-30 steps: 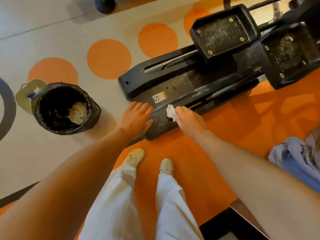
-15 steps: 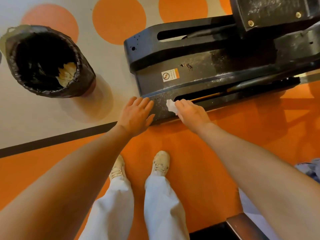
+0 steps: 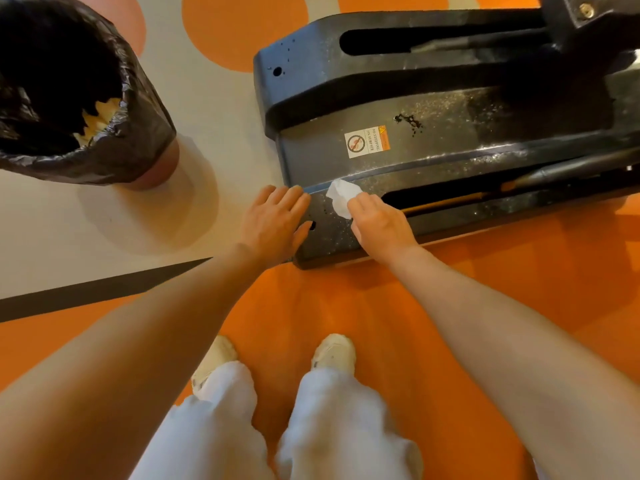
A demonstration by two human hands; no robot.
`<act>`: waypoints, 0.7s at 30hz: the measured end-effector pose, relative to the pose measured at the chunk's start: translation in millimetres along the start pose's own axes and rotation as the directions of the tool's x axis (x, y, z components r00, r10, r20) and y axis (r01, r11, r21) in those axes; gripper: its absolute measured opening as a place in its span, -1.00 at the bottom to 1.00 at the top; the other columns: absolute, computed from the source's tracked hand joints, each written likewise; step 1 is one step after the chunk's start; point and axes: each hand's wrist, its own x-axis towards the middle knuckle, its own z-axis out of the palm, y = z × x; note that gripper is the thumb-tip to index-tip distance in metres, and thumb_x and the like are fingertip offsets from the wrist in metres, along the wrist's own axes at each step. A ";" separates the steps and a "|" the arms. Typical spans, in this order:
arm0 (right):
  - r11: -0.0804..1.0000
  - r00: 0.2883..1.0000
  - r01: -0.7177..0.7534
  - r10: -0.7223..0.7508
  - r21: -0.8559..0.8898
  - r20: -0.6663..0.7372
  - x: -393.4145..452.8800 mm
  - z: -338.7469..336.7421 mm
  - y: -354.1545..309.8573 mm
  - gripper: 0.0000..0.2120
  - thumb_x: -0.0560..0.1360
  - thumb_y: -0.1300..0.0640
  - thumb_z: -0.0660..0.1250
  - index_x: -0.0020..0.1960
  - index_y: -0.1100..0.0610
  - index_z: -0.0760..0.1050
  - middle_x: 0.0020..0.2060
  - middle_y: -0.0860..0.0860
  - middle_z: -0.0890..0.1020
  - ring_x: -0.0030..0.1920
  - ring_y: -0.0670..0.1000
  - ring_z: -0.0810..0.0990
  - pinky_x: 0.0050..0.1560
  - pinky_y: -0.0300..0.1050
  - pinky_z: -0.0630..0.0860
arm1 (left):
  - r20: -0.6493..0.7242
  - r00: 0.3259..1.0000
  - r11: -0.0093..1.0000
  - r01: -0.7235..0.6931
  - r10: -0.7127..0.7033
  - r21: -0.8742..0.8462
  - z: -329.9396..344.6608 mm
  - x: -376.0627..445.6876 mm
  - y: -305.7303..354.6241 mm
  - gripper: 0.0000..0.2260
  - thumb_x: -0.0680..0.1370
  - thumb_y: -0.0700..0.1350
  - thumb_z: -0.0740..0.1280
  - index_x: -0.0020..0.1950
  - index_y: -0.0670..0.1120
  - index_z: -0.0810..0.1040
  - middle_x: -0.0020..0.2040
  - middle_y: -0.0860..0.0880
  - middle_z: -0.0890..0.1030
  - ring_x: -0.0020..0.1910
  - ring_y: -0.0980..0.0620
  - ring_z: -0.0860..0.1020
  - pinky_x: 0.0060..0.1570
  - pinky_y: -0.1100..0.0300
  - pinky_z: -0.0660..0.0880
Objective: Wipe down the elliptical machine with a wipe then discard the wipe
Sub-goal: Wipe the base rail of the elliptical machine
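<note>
White wipe, pinched in right hand, has barely shifted on elliptical base rear rail w/ left hand still flat beside it, apart, so wiping's ongoing & bin toss not yet due.

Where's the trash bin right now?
The trash bin stands on the floor at upper left in the head view, left of the elliptical base, beyond the left hand.

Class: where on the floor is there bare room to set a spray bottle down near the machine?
Free: pale floor between the bin and the machine base; orange floor right of the right hand. Crowded: the base's end, where the left hand rests beside the wipe.
</note>
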 end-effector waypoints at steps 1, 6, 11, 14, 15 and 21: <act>1.000 1.000 0.001 -0.001 0.011 0.001 -0.1 14.3 0.5 -0.65 0.17 0.37 0.61 -0.12 0.30 0.56 -0.22 0.21 0.61 -0.29 0.16 0.62 -0.41 -0.12 0.55 | -0.004 1.000 1.000 0.006 -0.006 0.000 11.4 4.0 -3.2 -0.58 0.62 0.07 0.26 0.39 -0.16 0.47 0.36 -0.16 0.51 0.30 -0.19 0.49 0.34 -0.06 0.34; 0.996 0.991 0.058 -0.065 -0.066 -0.115 -0.7 65.0 10.5 -0.86 0.35 0.19 0.40 -0.17 0.25 0.52 -0.11 0.18 0.57 -0.14 0.17 0.52 0.04 0.05 0.46 | -0.072 0.997 0.999 -0.040 0.039 -0.015 65.7 17.3 -13.5 -0.54 0.60 0.08 0.31 0.39 -0.18 0.47 0.37 -0.20 0.50 0.30 -0.22 0.49 0.33 -0.08 0.38; 0.980 0.949 0.022 -0.083 -0.198 -0.305 0.4 83.5 13.4 -0.70 0.51 -0.02 0.24 -0.24 0.17 0.55 -0.14 0.10 0.60 -0.13 0.10 0.54 0.05 0.04 0.24 | -0.123 0.990 0.996 -0.077 0.070 -0.052 109.3 21.3 -23.1 -0.42 0.64 0.20 0.07 0.53 -0.15 0.32 0.49 -0.16 0.38 0.45 -0.17 0.37 0.46 -0.03 0.20; 0.961 0.923 0.000 -0.107 -0.278 -0.370 12.6 87.9 10.6 -0.80 0.50 0.06 0.31 -0.25 0.14 0.51 -0.24 0.06 0.55 -0.19 0.10 0.51 -0.02 0.01 0.22 | -0.122 0.989 0.993 -0.089 0.079 -0.083 127.6 18.7 -27.0 -0.37 0.64 0.23 -0.03 0.58 -0.14 0.20 0.56 -0.14 0.26 0.53 -0.14 0.25 0.52 -0.02 0.11; 0.959 0.920 -0.010 -0.101 -0.282 -0.378 16.3 89.7 9.3 -0.85 0.46 0.09 0.34 -0.23 0.14 0.48 -0.24 0.06 0.52 -0.19 0.10 0.49 -0.04 0.00 0.21 | -0.137 0.987 0.991 -0.097 0.084 -0.090 132.4 17.8 -28.0 -0.37 0.65 0.23 -0.04 0.59 -0.14 0.18 0.56 -0.15 0.24 0.54 -0.13 0.23 0.53 -0.02 0.11; 0.987 0.974 -0.040 0.004 -0.156 -0.224 22.7 99.7 0.1 -0.44 0.38 0.09 0.09 0.36 0.23 0.34 0.46 0.20 0.29 0.45 0.18 0.29 0.41 0.16 0.15 | -0.233 0.971 0.985 -0.096 0.061 -0.141 156.1 13.6 -33.1 -0.35 0.66 0.22 -0.04 0.59 -0.22 0.13 0.58 -0.20 0.16 0.56 -0.14 0.17 0.54 -0.03 0.12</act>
